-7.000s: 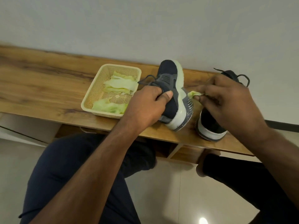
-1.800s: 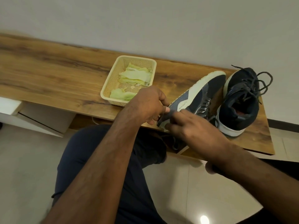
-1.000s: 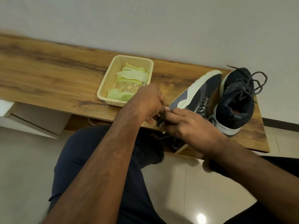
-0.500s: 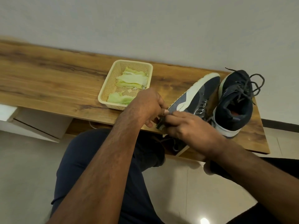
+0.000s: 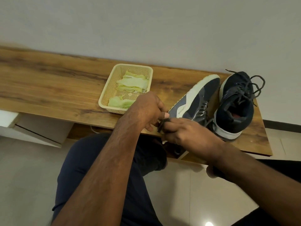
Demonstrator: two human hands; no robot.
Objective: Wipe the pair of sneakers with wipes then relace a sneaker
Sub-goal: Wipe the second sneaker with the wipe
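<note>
Sneaker (image 5: 193, 101), tipped on its side at the desk (image 5: 48, 88) front edge, eyelets exposed for lacing. Lace (image 5: 162, 123): pinched between left hand (image 5: 146, 110) and right hand (image 5: 184, 132). Second sneaker (image 5: 234, 103) upright just beside. Basket (image 5: 107, 93) holds wipes (image 5: 133, 83), near.

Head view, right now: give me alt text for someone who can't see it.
Both hands, left hand and right hand, pinch a dark lace at the heel of a navy sneaker tipped on its side on a wooden shelf. The second sneaker stands upright beside it; a basket holds green wipes.
</note>
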